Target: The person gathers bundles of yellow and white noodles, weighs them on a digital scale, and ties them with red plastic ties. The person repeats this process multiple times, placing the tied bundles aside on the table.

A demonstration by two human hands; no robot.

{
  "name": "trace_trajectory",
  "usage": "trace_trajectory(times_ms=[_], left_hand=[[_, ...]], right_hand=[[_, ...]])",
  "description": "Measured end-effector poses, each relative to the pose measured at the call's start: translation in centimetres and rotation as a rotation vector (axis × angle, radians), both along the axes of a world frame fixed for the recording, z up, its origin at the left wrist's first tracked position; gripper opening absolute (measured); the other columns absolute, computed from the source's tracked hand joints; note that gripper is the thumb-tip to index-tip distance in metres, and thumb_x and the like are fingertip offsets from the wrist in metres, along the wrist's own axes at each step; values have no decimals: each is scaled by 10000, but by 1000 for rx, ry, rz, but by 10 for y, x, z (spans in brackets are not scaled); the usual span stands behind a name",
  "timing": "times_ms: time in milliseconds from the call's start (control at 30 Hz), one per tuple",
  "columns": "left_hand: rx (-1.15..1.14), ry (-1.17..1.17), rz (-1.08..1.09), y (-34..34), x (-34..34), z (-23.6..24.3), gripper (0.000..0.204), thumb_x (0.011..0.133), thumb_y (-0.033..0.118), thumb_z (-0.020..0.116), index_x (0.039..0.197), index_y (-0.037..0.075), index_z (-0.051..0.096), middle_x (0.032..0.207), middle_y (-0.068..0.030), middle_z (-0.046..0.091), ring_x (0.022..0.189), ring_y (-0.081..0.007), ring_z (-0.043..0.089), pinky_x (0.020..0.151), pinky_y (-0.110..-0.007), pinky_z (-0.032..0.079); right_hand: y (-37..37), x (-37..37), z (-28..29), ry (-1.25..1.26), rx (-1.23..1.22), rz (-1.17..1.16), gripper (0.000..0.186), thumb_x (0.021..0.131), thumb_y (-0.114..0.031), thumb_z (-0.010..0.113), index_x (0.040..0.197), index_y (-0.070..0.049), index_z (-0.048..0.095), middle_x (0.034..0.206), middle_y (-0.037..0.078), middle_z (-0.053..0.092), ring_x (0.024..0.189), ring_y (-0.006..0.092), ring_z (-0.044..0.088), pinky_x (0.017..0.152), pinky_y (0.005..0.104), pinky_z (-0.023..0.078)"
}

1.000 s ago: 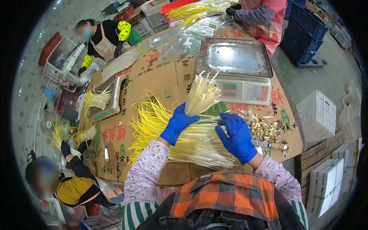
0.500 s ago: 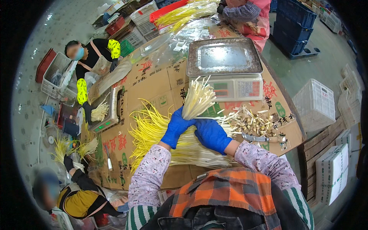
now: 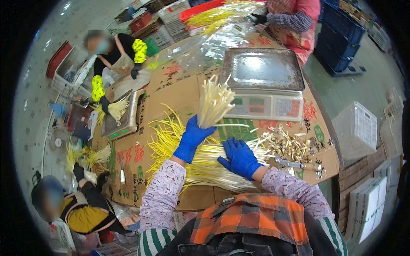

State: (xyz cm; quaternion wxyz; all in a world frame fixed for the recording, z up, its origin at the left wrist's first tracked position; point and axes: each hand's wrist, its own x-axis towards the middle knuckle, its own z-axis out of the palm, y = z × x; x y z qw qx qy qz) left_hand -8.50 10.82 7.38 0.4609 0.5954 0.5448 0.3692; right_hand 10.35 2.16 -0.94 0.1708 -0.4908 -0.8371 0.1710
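Observation:
In blue gloves, both my hands are over a cardboard-covered table. My left hand [image 3: 193, 138] is closed around a bunch of blanched garlic shoots [image 3: 215, 101], held upright with the pale stem ends on top. My right hand [image 3: 241, 158] rests palm down, fingers apart, on a pile of the same shoots [image 3: 209, 174]. That pile lies with yellow leaves to the left and white stems to the right. Just right of my right hand are a heap of cut-off stem ends [image 3: 288, 143] and a knife [image 3: 299, 164].
A scale [image 3: 262, 81] with a metal pan stands beyond my hands. Left, a person in yellow sleeves [image 3: 140, 51] works at another scale [image 3: 124, 117]; a second person [image 3: 87, 211] handles shoots nearer. A third person [image 3: 292, 25] stands at the far side. Another knife [image 3: 122, 170] lies left.
My right hand has left the bunch and moved down onto the pile, its fingers now spread. My left hand keeps the bunch, which has tipped more upright. The whole view has shifted slightly.

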Motion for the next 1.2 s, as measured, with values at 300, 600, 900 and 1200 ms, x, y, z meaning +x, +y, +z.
trace_trajectory(times_ms=[300, 600, 900, 1200], left_hand=[[208, -233, 277, 6, -65, 115, 532, 800, 123, 839, 1257, 23, 586, 1067, -74, 683, 927, -186, 663, 842, -328, 538], [612, -321, 440, 8, -132, 240, 420, 824, 133, 813, 1191, 33, 634, 992, -59, 686, 847, -172, 669, 756, -323, 551], [1152, 146, 224, 31, -95, 356, 421, 848, 193, 788, 1235, 78, 668, 1099, -74, 723, 979, -200, 681, 860, -314, 531], [1566, 847, -92, 137, 53, 254, 362, 726, 213, 780, 1073, 137, 712, 891, -126, 720, 818, -348, 694, 728, -433, 540]], right_hand=[[6, 3, -7, -67, -6, 7, 725, 993, -542, 475, 1414, 48, 493, 1499, 291, 447, 1408, 438, 404, 1168, 579, 270], [9, 3, -14, -79, -43, 31, 772, 991, -557, 466, 1466, 51, 433, 1530, 293, 411, 1445, 447, 356, 1197, 567, 223], [6, 4, -7, -55, -59, 22, 763, 1003, -567, 430, 1466, 39, 447, 1542, 274, 407, 1452, 423, 358, 1201, 572, 218], [6, 3, -12, -102, 2, 18, 742, 1019, -549, 401, 1450, 52, 463, 1511, 287, 436, 1424, 426, 397, 1173, 580, 264]])
